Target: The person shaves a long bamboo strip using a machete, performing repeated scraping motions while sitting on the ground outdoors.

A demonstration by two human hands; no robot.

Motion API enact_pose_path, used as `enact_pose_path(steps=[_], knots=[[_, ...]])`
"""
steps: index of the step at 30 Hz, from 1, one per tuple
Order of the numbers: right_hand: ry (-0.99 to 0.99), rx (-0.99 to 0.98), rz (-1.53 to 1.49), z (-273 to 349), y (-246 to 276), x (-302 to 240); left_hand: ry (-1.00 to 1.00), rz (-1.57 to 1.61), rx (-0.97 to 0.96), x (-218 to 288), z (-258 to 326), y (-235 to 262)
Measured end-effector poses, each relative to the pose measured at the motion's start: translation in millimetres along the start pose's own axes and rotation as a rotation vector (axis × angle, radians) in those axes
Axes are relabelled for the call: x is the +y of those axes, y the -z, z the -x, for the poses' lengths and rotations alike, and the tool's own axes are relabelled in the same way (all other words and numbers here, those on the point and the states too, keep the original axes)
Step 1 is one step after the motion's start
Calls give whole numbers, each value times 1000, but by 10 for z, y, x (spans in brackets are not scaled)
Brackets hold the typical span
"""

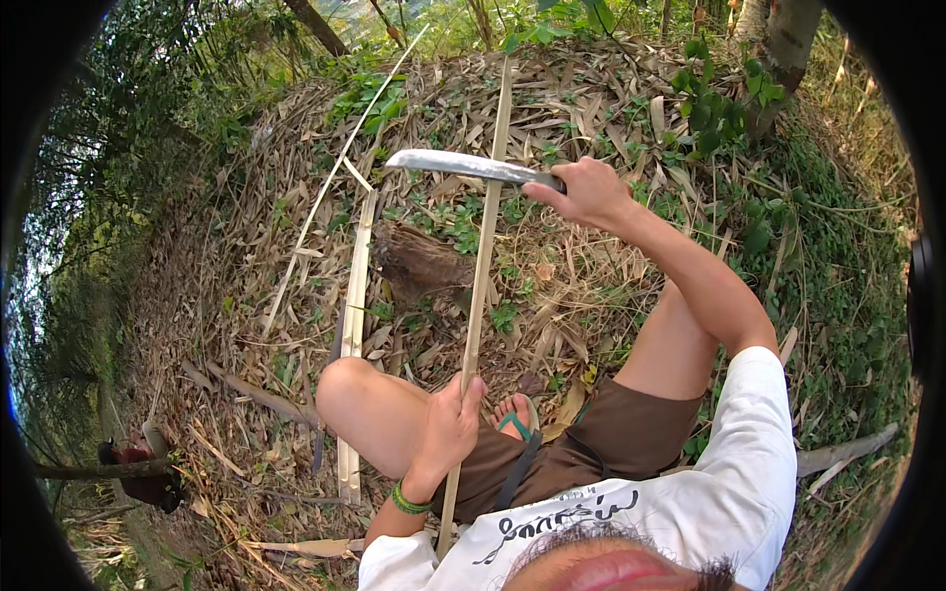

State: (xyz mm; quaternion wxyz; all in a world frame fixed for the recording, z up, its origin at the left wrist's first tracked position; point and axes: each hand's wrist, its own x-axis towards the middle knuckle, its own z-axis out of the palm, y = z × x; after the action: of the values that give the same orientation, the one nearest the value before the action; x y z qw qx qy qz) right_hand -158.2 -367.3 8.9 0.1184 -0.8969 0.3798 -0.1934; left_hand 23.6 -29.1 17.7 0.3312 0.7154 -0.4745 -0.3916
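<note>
Here, the long bamboo strip serves as the landmark; it runs from beside the seated person's lap out over the leaf-littered ground. Well left of the strip, a thin pale cane lies slanting across the litter; nearer, just left of the strip, a flat split slat lies roughly parallel to it, apparently set aside within reach. Between slat and strip sits a dark stump. The left hand is clenched around the strip's lower part, beside the raised knee; this grip appears to steady the strip. To the right of the strip's upper part, the right hand is closed on the handle of a machete; its blade lies crosswise over the strip, reaching past it to the left, probably placed to work the strip; whether the edge touches cannot be told. Right of the strip's lower part a sandalled foot rests.
</note>
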Motion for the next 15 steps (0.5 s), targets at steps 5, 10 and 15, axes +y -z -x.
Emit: enact_pose_path(steps=[5,10,15], knots=[[2,-10,-2,-25,62,74,-92,9,38,-133,45,-80],[263,-172,54,358,-19,-612,-56,15,59,-114,-58,-100],[5,-79,39,-43,91,-31,-15,47,33,-132,151,-80]])
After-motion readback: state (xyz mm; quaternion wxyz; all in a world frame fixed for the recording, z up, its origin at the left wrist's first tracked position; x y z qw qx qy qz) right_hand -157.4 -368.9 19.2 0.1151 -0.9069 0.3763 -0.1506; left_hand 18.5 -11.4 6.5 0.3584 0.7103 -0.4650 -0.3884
